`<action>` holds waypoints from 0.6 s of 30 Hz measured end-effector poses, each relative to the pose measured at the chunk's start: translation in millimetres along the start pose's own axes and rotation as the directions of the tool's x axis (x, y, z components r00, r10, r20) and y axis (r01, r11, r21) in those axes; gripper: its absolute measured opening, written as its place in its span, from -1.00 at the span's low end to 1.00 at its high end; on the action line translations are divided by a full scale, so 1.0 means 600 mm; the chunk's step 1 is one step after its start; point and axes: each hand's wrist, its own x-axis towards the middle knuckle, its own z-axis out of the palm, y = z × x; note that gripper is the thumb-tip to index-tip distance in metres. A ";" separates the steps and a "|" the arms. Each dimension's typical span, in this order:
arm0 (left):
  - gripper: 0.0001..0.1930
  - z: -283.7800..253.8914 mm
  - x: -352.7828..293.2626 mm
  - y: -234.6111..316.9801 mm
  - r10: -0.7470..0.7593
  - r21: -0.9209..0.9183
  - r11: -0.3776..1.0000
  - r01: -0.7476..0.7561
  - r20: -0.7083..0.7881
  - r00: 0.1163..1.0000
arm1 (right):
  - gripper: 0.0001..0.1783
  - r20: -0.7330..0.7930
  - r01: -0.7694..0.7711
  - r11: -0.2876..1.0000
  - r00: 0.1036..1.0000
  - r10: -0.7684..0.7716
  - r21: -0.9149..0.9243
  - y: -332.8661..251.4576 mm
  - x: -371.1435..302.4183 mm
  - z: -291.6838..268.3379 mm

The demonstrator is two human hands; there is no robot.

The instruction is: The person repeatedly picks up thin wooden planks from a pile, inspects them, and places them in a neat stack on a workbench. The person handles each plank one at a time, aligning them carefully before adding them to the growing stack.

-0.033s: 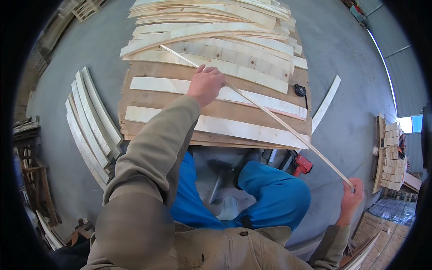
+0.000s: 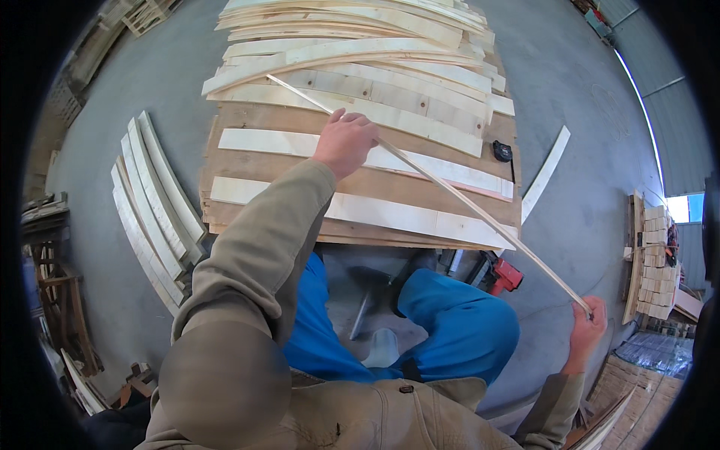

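Note:
A long, thin wooden strip (image 2: 481, 213) runs slantwise over the table, edge up, from the far left to the near right. My left hand (image 2: 346, 142) is closed around its upper part, above the table. Out past the table's right front corner, my right hand (image 2: 587, 334) pinches the strip's near end. Below it lie two pale wooden slats, a farther one (image 2: 262, 141) and a nearer one (image 2: 390, 216), both partly hidden by my left arm. A pile of similar slats (image 2: 360, 52) covers the table's far part.
The plywood tabletop (image 2: 285, 174) carries a black tape measure (image 2: 502, 151) by its right edge. Curved slats (image 2: 157, 202) rest on the left, and a single slat (image 2: 545, 172) on the right. A red tool (image 2: 506, 277) sits beneath the front edge, beside my knee. Stacked wood blocks (image 2: 656, 262) stand far right.

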 end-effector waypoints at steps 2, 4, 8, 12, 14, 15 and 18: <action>-0.95 -0.011 -0.002 0.005 0.041 -0.032 0.999 -0.040 0.025 0.999 | -0.77 0.032 -0.187 0.974 0.982 0.185 0.127 0.053 0.006 0.018; -0.92 -0.025 -0.013 0.007 0.043 -0.094 0.995 -0.033 0.108 0.993 | -0.74 0.102 -0.400 0.848 0.915 0.390 0.347 0.101 0.012 0.049; -0.83 -0.032 -0.059 0.012 -0.035 -0.140 0.986 0.095 0.376 0.926 | -0.63 0.186 -0.454 0.688 0.884 0.429 0.567 0.164 0.035 0.135; -0.74 -0.010 -0.113 0.010 -0.199 -0.172 0.921 0.350 0.564 0.802 | -0.57 0.358 -0.604 0.508 0.787 0.502 0.614 0.197 0.064 0.246; -0.71 0.007 -0.134 0.000 -0.237 -0.136 0.906 0.401 0.622 0.746 | -0.55 0.425 -0.651 0.474 0.753 0.503 0.593 0.211 0.074 0.297; -0.71 0.016 -0.144 -0.007 -0.238 -0.134 0.904 0.405 0.631 0.739 | -0.54 0.451 -0.667 0.456 0.740 0.500 0.589 0.218 0.078 0.321; -0.69 0.043 -0.166 -0.029 -0.269 -0.092 0.892 0.442 0.678 0.684 | -0.51 0.480 -0.695 0.428 0.713 0.511 0.578 0.234 0.091 0.389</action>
